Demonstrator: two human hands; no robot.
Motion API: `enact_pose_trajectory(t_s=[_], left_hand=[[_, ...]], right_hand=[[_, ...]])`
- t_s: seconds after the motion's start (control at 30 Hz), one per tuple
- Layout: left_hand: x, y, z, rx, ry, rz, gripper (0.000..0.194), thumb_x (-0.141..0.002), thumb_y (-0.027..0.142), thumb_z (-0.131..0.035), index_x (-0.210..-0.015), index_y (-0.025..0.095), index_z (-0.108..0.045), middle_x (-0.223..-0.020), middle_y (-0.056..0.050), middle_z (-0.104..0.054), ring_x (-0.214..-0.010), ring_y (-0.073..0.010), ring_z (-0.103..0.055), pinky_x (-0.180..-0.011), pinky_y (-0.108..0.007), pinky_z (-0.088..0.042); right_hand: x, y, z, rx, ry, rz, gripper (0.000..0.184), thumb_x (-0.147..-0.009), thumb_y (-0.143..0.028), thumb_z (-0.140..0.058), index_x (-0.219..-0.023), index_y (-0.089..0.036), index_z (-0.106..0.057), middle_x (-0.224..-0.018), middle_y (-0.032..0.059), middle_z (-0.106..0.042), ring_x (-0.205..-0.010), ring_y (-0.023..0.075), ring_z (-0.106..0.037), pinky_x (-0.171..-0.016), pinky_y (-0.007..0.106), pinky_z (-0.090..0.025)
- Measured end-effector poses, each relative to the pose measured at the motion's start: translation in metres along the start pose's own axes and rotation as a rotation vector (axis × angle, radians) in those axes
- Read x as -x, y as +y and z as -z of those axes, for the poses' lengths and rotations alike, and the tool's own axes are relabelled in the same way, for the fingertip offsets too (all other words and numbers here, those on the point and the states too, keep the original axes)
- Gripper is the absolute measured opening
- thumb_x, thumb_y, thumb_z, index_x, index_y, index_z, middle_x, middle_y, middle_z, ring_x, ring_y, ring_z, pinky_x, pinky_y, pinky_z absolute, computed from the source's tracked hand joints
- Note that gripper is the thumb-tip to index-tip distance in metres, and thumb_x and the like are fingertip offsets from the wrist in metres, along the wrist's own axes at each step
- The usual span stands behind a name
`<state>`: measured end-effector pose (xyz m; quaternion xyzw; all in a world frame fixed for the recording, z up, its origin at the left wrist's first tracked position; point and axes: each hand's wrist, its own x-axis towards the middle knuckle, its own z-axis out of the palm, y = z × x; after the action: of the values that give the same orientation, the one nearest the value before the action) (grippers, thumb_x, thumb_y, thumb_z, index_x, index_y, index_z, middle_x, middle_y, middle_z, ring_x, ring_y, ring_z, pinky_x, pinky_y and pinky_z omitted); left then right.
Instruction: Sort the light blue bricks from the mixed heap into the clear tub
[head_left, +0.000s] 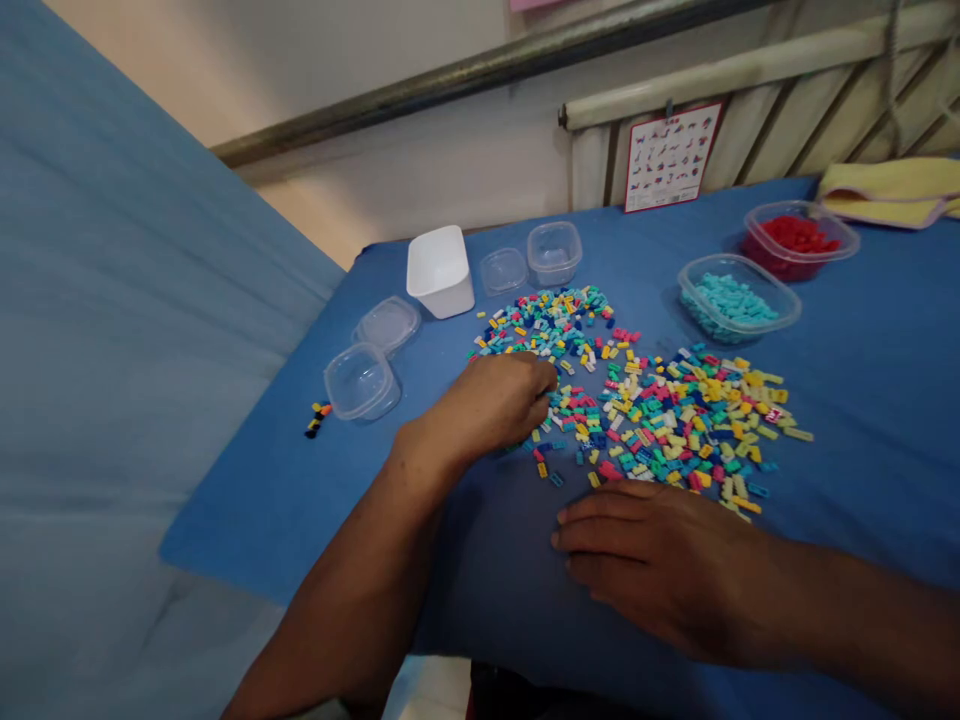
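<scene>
Small plastic building bricks point(675, 420) in many colours lie loosely heaped on the blue-covered table. My left hand point(499, 400) reaches into the near left part of the heap, its fingers curled down and pressed together among the bricks. Whatever sits between those fingertips is hidden by the hand. Along the near edge of the larger heap rests my right hand point(667, 560), palm down with the fingers stretched out, holding nothing visible. A further cluster, mostly turquoise bricks point(551, 320), lies just beyond my left hand.
Clear tubs hold turquoise bricks point(727, 298) and red bricks point(799, 235) at the right. A white bin point(442, 272), a clear tub point(555, 253) and another clear tub point(361, 382) stand left. A picture card point(671, 158) leans behind; a yellow cloth point(892, 188) lies far right.
</scene>
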<state>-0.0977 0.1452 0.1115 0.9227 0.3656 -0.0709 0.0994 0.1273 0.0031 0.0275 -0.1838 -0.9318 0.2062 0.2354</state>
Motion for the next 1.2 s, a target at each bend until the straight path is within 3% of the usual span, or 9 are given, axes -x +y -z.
enact_pose_trajectory(t_s=[0.67,0.93,1.07,1.2], left_hand=[[-0.004,0.01,-0.003,-0.051,-0.06,0.029,0.021,-0.108,0.019,-0.045,-0.104,0.017,-0.065,-0.109,-0.011,-0.069,-0.1,-0.0261,-0.068,-0.083,-0.037,-0.05],[-0.007,0.01,-0.007,-0.064,-0.033,-0.017,0.017,-0.105,0.017,-0.047,-0.101,0.017,-0.063,-0.107,-0.01,-0.069,-0.095,-0.0244,-0.066,-0.079,-0.036,-0.048],[-0.006,0.004,-0.004,0.001,0.036,-0.015,0.02,-0.108,0.021,-0.049,-0.101,0.016,-0.066,-0.107,-0.009,-0.071,-0.094,-0.0234,-0.065,-0.081,-0.036,-0.048],[-0.004,-0.001,0.001,0.156,0.21,0.015,0.021,-0.109,0.025,-0.053,-0.11,0.015,-0.072,-0.103,-0.008,-0.073,-0.091,-0.0211,-0.065,-0.08,-0.035,-0.047]], right_hand=[[-0.002,-0.001,0.003,0.032,-0.012,-0.005,0.024,-0.114,-0.024,-0.057,-0.129,-0.021,-0.076,-0.147,0.0015,-0.074,-0.14,0.0242,-0.063,-0.123,0.045,-0.046],[-0.001,0.0,0.0,0.028,0.005,0.002,0.021,-0.112,-0.025,-0.06,-0.124,-0.021,-0.077,-0.144,0.0026,-0.075,-0.139,0.0239,-0.063,-0.122,0.044,-0.047],[-0.001,-0.001,0.0,0.039,0.01,-0.001,0.024,-0.113,-0.025,-0.058,-0.131,-0.021,-0.075,-0.146,0.0017,-0.074,-0.14,0.0232,-0.063,-0.124,0.043,-0.045],[-0.001,0.0,-0.002,0.044,0.012,0.003,0.023,-0.114,-0.025,-0.058,-0.128,-0.021,-0.075,-0.148,0.0002,-0.073,-0.141,0.0236,-0.062,-0.125,0.045,-0.044]])
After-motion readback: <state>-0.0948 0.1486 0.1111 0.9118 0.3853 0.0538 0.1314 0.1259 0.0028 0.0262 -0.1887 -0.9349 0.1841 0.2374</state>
